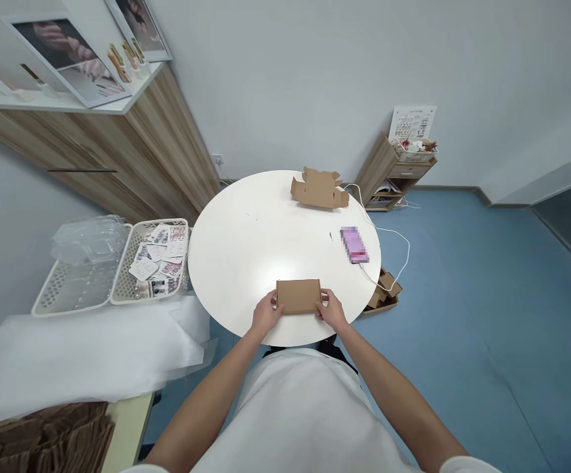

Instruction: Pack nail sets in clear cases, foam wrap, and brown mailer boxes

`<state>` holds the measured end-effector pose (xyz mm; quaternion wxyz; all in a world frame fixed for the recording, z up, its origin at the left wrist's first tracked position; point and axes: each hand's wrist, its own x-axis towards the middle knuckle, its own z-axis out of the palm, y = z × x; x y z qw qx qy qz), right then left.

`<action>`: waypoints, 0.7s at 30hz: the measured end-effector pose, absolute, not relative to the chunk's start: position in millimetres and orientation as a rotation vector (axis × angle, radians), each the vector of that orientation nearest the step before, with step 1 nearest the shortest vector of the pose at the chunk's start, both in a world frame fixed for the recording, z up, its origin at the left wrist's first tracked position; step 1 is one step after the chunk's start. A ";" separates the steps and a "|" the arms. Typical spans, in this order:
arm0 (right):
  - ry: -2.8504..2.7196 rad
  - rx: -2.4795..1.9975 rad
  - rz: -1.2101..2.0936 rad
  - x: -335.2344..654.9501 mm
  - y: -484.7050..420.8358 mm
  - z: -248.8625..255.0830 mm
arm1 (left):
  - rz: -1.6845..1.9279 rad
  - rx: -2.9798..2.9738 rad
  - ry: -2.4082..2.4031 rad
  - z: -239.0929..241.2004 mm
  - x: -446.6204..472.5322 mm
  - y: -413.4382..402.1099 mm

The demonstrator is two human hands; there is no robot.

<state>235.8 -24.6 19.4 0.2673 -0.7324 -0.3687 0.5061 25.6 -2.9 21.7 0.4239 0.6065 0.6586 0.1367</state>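
Note:
A small brown cardboard box, its lid closed, is at the near side of the round white table. My left hand grips the box's left end, thumb on top near the front corner. On the opposite end, my right hand holds it the same way. Whether the box rests on the tabletop or is slightly raised, I cannot tell. Toward the far edge of the table lies an unfolded cardboard box blank with its flaps spread.
A blurred-out purple phone with a white cable lies at the table's right. White baskets holding cards and clear plastic stand left. White sheets cover a side table. A carton of cardboard pieces sits on the floor.

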 end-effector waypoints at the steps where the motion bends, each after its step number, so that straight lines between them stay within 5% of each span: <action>1: -0.991 -1.962 1.384 237.1 -24.5 18.8 | 0.350 1.516 1.655 22.2 26.7 -4.4; 9: -0.937 -1.803 1.311 307.7 -49.6 29.8 | 0.484 1.564 1.560 43.9 95.5 -17.9; 21: -0.527 -2.142 0.742 537.8 -150.6 17.8 | 0.128 1.674 0.922 31.8 370.5 -10.7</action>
